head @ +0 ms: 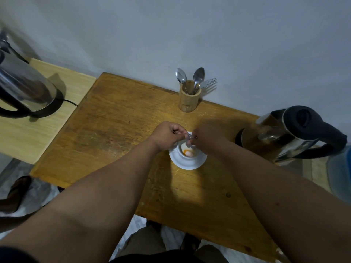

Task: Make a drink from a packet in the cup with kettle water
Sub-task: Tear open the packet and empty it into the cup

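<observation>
My left hand [167,136] and right hand [206,138] pinched small packet [189,138] together, right over white cup [187,151] on saucer [187,164]. Orange powder inside cup. Kettle [288,133] stood near, on table [114,120].

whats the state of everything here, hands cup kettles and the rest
left hand: pinching the packet over the cup
right hand: pinching the same packet
cup: upright on the saucer, orange and pale powder inside
right kettle: lid shut, on the table
left kettle: on its base, corded
holder: upright, with spoons and a fork
</observation>
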